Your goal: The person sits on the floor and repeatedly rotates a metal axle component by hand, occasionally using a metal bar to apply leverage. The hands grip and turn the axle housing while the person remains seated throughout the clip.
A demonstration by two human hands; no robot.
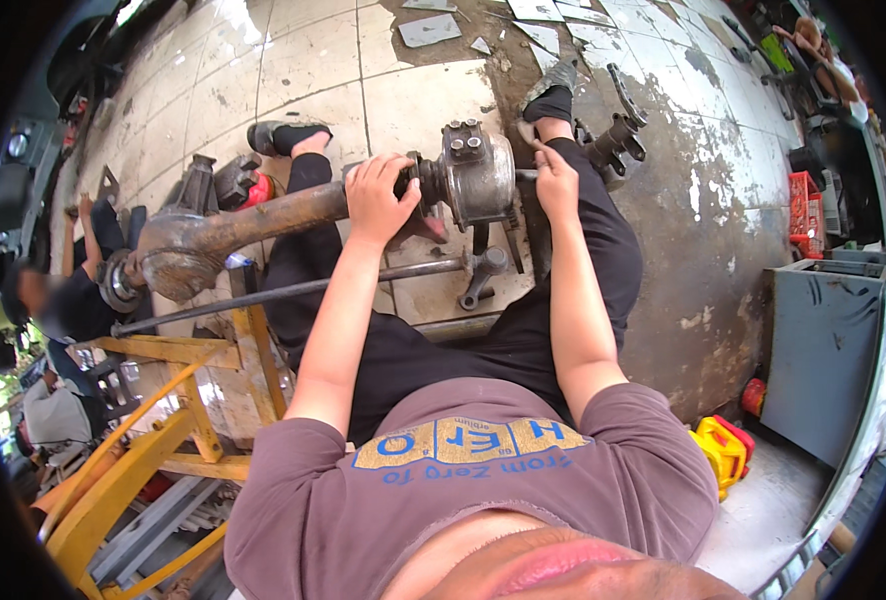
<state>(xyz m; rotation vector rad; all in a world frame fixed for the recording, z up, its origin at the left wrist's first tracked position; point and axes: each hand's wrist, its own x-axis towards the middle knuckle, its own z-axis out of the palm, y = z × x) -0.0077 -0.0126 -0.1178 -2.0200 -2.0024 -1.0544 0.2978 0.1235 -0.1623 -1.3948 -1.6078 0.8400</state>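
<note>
One axle (273, 220) crosses our left leg (298, 268); our left hand (379, 197) drapes over it, thumb spread; our right hand (555, 182) curls its fingers beside one hub (485, 182) (whether either pinches, we cannot tell).

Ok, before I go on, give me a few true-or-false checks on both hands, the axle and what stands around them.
1. The left hand is on the axle. True.
2. The right hand is left of the drum. False: it is on the drum's right, at a bar.
3. The long rod lies nearer the person's torso than the axle. True.
4. The frame at lower left is blue. False: it is yellow.
5. The grey cabinet stands on the person's right. True.
</note>
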